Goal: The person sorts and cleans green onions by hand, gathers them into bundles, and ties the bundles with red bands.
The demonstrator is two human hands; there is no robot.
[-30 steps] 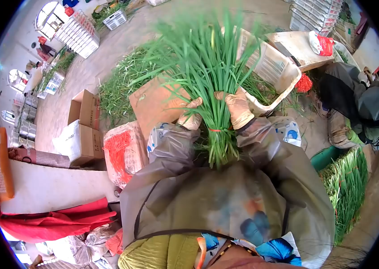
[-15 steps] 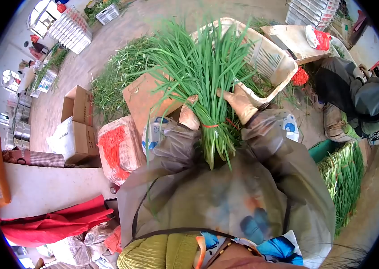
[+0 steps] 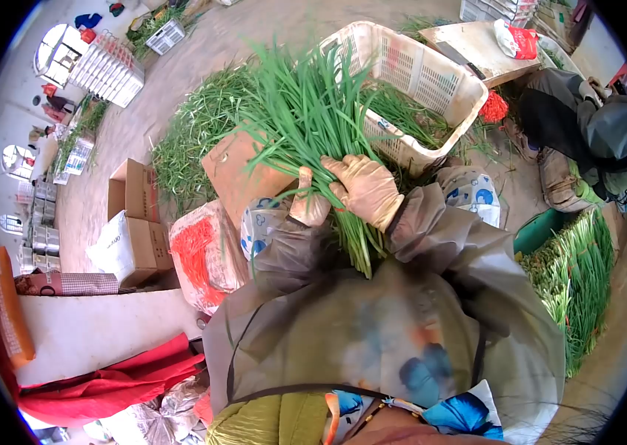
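A bunch of long green leafy stalks (image 3: pixel 306 111) is held upright before my body, its leaf tips fanning up and to the left. My gloved right hand (image 3: pixel 367 189) lies across the front of the bunch, its fingers wrapped over the stalks. On the left side, my gloved left hand (image 3: pixel 309 200) grips the same bunch, with part of its fingers behind the stalks. The pale stalk ends point down below both hands. The red tie round the bunch is hidden now.
A white crate (image 3: pixel 469 111) with loose greens stands beyond my right hand. Left are a brown board (image 3: pixel 243 167), red ties (image 3: pixel 196 256) on a package and cardboard boxes (image 3: pixel 143 241). Tied bunches (image 3: pixel 576 274) stand at right, below a seated person (image 3: pixel 610 141).
My right hand, open beside the bunch half a second ago, has moved left and closed over its front. The leaf tips have swung left, and the red tie is now covered.
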